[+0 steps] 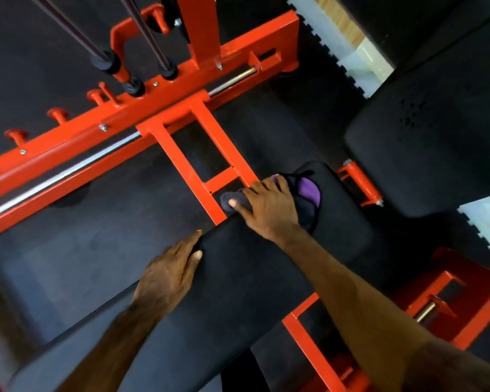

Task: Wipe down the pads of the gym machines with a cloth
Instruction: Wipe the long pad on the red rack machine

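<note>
A long black bench pad [238, 284] runs from the lower left up to the centre right. My right hand [266, 210] presses a purple and dark cloth [309, 193] flat against the pad's far end, with the thumb over a bunched grey part of the cloth at the pad's left edge. My left hand [170, 273] grips the pad's left edge further back, fingers curled over the side and thumb on top. Both forearms reach in from the bottom of the view.
The red steel frame [142, 111] of a rack with chrome guide rods [68, 171] crosses behind the bench. A second black pad [430, 137] stands at the right. A red bracket [362, 188] and a red base [306, 343] flank the bench on dark rubber flooring.
</note>
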